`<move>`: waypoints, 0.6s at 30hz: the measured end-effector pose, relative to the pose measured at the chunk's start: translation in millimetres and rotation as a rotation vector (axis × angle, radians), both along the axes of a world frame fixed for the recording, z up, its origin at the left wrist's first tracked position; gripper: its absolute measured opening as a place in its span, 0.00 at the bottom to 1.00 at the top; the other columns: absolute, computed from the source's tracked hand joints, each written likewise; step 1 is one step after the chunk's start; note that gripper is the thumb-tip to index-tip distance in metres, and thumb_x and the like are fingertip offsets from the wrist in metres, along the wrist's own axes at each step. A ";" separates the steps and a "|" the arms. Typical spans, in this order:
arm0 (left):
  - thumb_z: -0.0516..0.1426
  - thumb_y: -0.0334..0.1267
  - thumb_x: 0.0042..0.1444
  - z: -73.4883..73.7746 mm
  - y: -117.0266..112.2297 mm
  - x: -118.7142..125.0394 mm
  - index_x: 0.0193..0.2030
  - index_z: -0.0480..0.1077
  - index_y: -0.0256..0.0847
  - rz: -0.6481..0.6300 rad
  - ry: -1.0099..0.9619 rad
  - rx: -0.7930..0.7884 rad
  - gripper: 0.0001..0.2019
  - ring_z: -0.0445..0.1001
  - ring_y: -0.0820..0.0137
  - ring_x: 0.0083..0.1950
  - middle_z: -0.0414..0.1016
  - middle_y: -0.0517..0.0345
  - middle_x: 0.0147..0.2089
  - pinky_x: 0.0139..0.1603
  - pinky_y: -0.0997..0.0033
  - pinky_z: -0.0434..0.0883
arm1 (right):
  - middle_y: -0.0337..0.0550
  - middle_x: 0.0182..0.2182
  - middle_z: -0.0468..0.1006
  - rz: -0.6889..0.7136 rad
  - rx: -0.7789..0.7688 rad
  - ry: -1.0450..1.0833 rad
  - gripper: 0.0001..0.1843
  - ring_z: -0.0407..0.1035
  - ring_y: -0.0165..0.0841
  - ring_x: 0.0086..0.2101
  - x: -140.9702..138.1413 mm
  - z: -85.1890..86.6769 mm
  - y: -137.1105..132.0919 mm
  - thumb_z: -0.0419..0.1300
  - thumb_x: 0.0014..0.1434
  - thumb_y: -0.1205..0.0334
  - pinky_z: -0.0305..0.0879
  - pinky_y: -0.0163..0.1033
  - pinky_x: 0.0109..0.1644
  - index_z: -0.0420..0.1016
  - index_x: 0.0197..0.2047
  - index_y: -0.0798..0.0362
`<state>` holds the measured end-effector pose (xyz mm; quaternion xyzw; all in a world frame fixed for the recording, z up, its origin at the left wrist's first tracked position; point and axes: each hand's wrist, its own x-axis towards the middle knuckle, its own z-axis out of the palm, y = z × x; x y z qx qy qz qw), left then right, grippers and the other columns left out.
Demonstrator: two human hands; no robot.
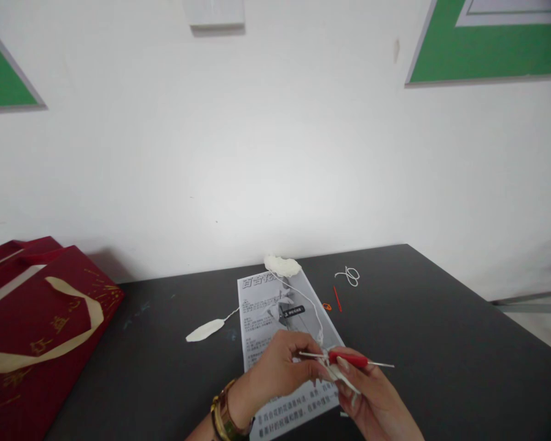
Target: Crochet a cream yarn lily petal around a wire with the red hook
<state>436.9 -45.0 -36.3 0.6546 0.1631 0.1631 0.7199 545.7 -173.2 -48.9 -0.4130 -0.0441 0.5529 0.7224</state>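
In the head view, my right hand [371,395] grips a crochet hook [349,359] by its red handle, the metal shaft pointing left. My left hand [284,361] pinches a small white crocheted piece [346,381], part of which lies under the right fingers. The hook's tip reaches behind the left fingers, so the stitch there is hard to make out. A strand of white yarn [313,303] runs from the work up to a yarn bundle [282,266] at the back. Both hands are above a printed sheet [252,343] with a flower picture.
A petal-shaped white crocheted piece [206,331] with a yarn tail lies left of the sheet. To the right are a red plastic needle [338,299], an orange stitch marker [327,307] and a loop of white yarn [351,278]. Dark red gift bags [80,294] stand on the table's left.
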 end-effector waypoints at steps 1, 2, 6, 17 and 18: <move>0.68 0.37 0.41 0.7 1.8 -0.8 0.25 0.76 0.35 0.000 -0.008 0.038 0.08 0.66 0.73 0.24 0.70 0.60 0.21 0.28 0.73 0.61 | 0.37 0.15 0.73 -0.003 -0.005 -0.002 0.12 0.62 0.23 0.15 0.4 -0.4 0.0 0.74 0.40 0.61 0.59 0.29 0.20 0.81 0.31 0.53; 0.68 0.35 0.41 1.9 3.9 -1.4 0.24 0.76 0.35 0.002 -0.022 0.069 0.07 0.66 0.73 0.26 0.69 0.60 0.22 0.29 0.72 0.60 | 0.37 0.15 0.74 -0.008 -0.009 -0.005 0.12 0.62 0.23 0.15 0.9 -0.8 0.1 0.74 0.40 0.61 0.59 0.29 0.20 0.81 0.31 0.53; 0.67 0.35 0.43 10.2 13.7 -4.1 0.24 0.77 0.38 -0.029 -0.097 0.099 0.04 0.68 0.69 0.36 0.71 0.55 0.35 0.37 0.70 0.62 | 0.39 0.17 0.75 -0.015 0.016 -0.030 0.13 0.63 0.24 0.16 3.8 -2.7 0.7 0.74 0.40 0.62 0.61 0.30 0.20 0.81 0.31 0.55; 0.61 0.37 0.47 22.9 52.6 -32.3 0.27 0.78 0.43 0.069 -0.319 -0.226 0.04 0.67 0.52 0.57 0.75 0.48 0.49 0.55 0.51 0.60 | 0.44 0.22 0.80 -0.114 0.035 0.025 0.13 0.68 0.27 0.20 21.5 3.8 -7.9 0.74 0.40 0.64 0.65 0.31 0.22 0.81 0.32 0.54; 0.61 0.38 0.47 25.0 59.3 -37.4 0.27 0.78 0.44 0.114 -0.345 -0.231 0.04 0.65 0.52 0.58 0.74 0.50 0.50 0.57 0.50 0.59 | 0.44 0.22 0.80 -0.124 0.037 0.018 0.13 0.68 0.27 0.20 23.9 5.8 -8.6 0.74 0.39 0.63 0.64 0.30 0.22 0.81 0.31 0.55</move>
